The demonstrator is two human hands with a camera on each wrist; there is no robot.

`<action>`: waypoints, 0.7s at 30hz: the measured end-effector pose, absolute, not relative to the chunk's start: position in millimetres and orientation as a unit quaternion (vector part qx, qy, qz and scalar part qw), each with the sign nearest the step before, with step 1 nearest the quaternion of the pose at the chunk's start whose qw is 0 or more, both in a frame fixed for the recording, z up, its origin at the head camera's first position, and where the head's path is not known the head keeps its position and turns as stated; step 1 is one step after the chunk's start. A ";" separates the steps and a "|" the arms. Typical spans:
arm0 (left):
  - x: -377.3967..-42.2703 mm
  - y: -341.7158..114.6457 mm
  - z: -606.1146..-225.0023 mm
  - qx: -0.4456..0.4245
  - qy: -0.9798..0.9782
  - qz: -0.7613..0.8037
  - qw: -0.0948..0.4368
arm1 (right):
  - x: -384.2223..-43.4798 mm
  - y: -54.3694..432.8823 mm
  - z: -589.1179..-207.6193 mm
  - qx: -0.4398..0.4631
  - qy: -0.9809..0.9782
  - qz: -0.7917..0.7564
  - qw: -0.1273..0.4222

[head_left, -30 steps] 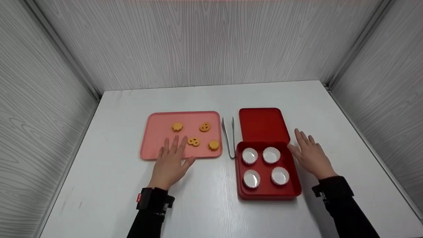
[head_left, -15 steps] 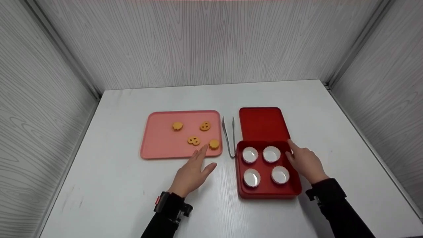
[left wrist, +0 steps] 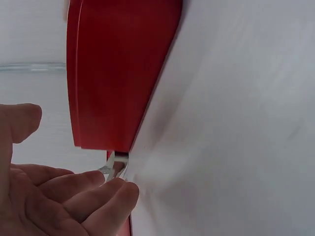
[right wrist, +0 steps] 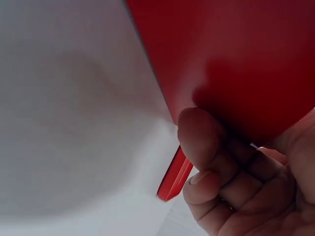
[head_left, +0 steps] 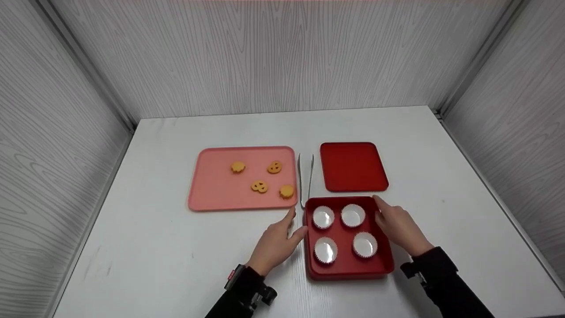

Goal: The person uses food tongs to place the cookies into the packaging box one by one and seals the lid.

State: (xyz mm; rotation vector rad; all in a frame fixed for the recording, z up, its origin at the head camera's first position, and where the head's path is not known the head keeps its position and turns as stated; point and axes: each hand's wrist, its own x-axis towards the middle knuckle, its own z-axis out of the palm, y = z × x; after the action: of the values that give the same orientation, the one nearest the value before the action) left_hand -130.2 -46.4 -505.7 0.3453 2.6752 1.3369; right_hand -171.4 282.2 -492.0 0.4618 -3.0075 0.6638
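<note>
A square red box (head_left: 348, 274) holds several white paper baking cups (head_left: 323, 217). My right hand (head_left: 402, 229) pinches the box wall at its far right corner, thumb inside the rim, fingers bent against the outside in the right wrist view. My left hand (head_left: 274, 245) is beside the box's left wall, fingers loosely extended; in the left wrist view a gap shows between thumb and box. Metal tongs (head_left: 300, 176) lie between box and tray, their bent end right at the box's far left corner.
A flat red lid (head_left: 353, 167) lies behind the box, a strip of white table between them. To the left, a pink tray (head_left: 212, 190) bears several small cookies (head_left: 259, 186), some pretzel-shaped. Grey wood-patterned panels (head_left: 282, 57) surround the table.
The red box has slid toward me and a little left, away from the lid. The tongs' bent end has swung left. My right hand took hold of the box; my left hand moved right to its side.
</note>
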 end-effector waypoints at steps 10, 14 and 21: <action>-127.2 -43.9 -513.9 0.105 0.909 0.402 -0.041 | -156.6 249.7 -495.5 0.210 -0.953 0.214 0.035; -123.3 -48.1 -513.3 0.090 0.918 0.380 -0.074 | -158.0 240.5 -495.6 0.209 -0.951 0.228 0.015; -116.0 -57.7 -514.2 0.064 0.929 0.344 -0.119 | -172.0 226.7 -489.7 0.173 -0.956 0.231 -0.044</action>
State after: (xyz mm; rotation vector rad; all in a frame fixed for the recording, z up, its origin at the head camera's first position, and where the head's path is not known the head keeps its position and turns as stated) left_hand -116.0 -57.7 -514.2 0.2188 3.1639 1.1697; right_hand -172.0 226.7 -489.7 0.5591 -3.0913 0.7464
